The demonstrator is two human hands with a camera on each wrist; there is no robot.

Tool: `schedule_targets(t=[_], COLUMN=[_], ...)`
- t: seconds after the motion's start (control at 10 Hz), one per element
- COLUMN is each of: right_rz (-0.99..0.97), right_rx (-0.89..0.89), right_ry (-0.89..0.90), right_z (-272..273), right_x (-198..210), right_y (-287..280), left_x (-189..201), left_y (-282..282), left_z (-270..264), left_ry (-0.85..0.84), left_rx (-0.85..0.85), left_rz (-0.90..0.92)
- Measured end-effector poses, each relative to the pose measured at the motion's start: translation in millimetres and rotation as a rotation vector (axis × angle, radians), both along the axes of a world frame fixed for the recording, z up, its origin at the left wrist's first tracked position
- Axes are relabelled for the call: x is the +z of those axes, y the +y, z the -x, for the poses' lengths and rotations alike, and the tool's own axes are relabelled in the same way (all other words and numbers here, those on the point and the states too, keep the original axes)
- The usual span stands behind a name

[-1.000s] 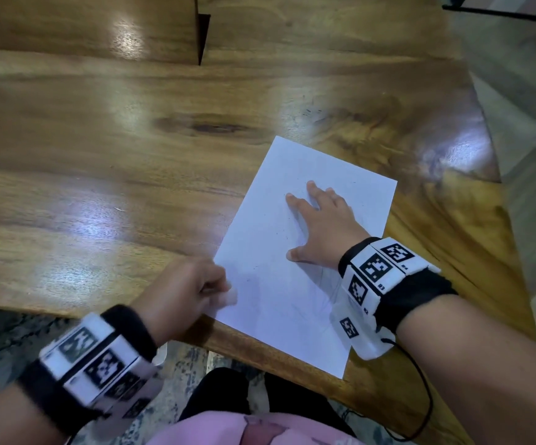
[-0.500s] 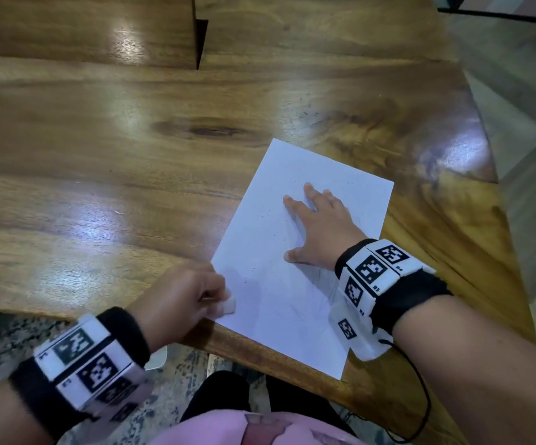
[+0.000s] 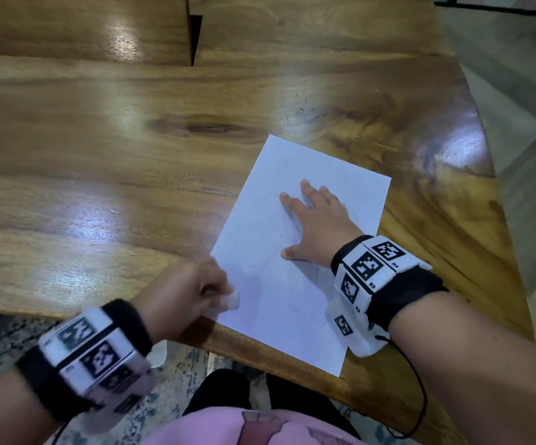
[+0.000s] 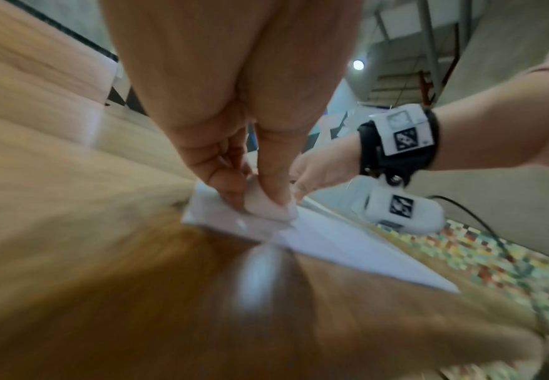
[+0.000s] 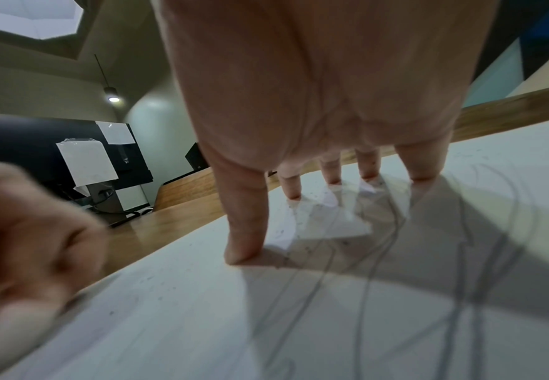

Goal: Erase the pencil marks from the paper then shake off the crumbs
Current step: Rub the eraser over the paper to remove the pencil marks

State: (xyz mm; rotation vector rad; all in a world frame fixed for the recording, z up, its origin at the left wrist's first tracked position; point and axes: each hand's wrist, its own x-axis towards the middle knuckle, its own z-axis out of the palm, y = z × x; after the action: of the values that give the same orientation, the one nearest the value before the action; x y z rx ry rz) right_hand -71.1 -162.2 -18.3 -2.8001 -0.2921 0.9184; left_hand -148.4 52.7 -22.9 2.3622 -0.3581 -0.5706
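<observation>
Two hands over sheet at desk's near edge. Left hand nearest, blurred, fingers pinching white eraser, eraser pressed on paper at its near-left corner. Paper lies slantwise on wooden desk, near corner just at desk's near edge. Faint pencil lines across sheet's near part; dark crumbs scattered farther up. Right hand flat on paper's far half, fingers straight and spread, tips pressing sheet down.
</observation>
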Motion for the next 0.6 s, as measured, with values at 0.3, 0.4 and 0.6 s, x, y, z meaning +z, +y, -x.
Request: schedule_targets(t=[0.3,0.4,0.6], right_rz=[-0.012,-0.008,-0.002], right_rx=[-0.004,0.000,0.004], right_ry=[-0.004,-0.010,-0.008], right_z=[0,0,0], right_x=[-3,-4,-3], right_y=[-1,-1,0], left_x=[-11,-11,-6], left_y=[-24,-17,-48], left_z=[-6,4,-48], left_ry=[-0.091,-0.002,-0.168], left_rx=[-0.074,-0.105,-0.053], left_rz=[-0.021,0.006,-0.061])
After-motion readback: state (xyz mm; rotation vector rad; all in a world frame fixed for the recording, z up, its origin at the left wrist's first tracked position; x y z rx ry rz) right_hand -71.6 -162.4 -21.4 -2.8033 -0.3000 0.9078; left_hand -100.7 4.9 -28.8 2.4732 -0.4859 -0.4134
